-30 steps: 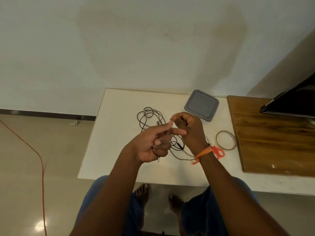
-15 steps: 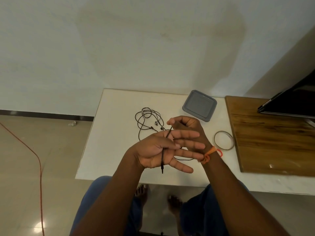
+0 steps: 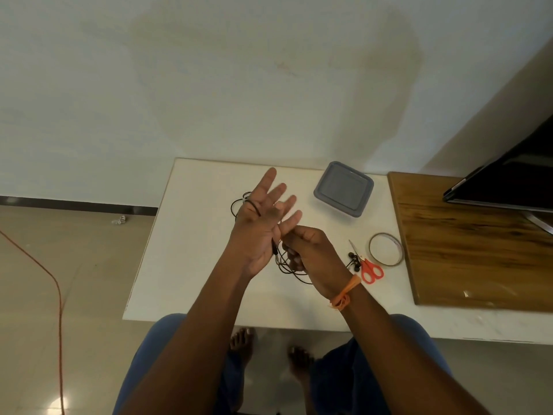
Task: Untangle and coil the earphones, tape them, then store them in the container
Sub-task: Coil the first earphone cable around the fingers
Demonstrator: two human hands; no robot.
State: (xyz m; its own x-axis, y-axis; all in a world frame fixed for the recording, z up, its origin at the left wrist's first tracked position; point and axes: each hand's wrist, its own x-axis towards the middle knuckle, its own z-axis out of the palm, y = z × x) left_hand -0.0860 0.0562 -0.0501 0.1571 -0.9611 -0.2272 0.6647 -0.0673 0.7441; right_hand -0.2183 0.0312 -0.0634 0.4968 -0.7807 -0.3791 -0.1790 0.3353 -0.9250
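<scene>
Hands (image 3: pixel 287 235) hide earphones (image 3: pixel 294 272); scissors (image 3: pixel 369 269), tape (image 3: pixel 386 250) beside.

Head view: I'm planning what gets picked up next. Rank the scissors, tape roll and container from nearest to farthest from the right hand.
From the right hand:
1. Scissors, just right of its wrist.
2. Tape roll, farther right, near the wooden board.
3. Container, at the table's back, lid on.

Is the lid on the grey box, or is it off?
On. The grey box sits on the white table with its flat lid covering the whole top, so nothing inside it shows.
</scene>
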